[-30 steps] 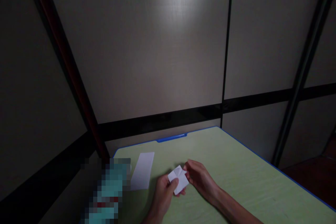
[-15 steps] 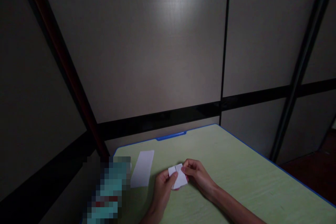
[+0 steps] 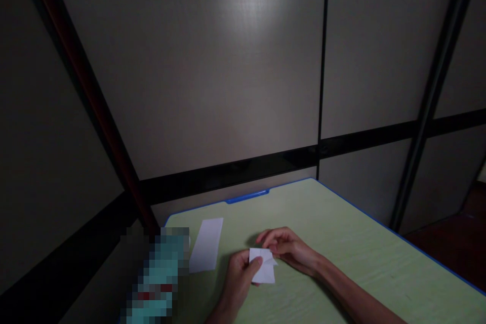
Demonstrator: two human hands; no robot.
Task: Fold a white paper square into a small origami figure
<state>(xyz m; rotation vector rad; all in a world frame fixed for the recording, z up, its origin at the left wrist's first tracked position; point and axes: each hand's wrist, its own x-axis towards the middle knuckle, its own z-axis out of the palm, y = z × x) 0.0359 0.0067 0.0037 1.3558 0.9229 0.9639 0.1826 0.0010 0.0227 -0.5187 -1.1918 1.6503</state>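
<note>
My left hand [image 3: 243, 268] is closed on a small folded piece of white paper [image 3: 265, 274], the thumb lying on top and the other fingers underneath. Creases cross the upper part of the paper, and a pointed flap juts from its right side. Just beyond the paper's upper right corner is my right hand [image 3: 288, 244], its fingers loosely curved and apart. Whether a fingertip of it touches the paper's edge I cannot tell. A flat white paper strip [image 3: 207, 244] lies on the table to the left of my hands.
The light green table [image 3: 341, 243] has a blue rim and a blue handle piece [image 3: 247, 196] at its far edge. A blurred-out teal object [image 3: 159, 273] is at the left edge. Grey panels [image 3: 228, 86] with dark strips stand right behind the table.
My right hand has loosened its pinch on the paper, its fingers now spread beyond it. The folded paper has turned in my left hand, and a flap now shows on its right side.
</note>
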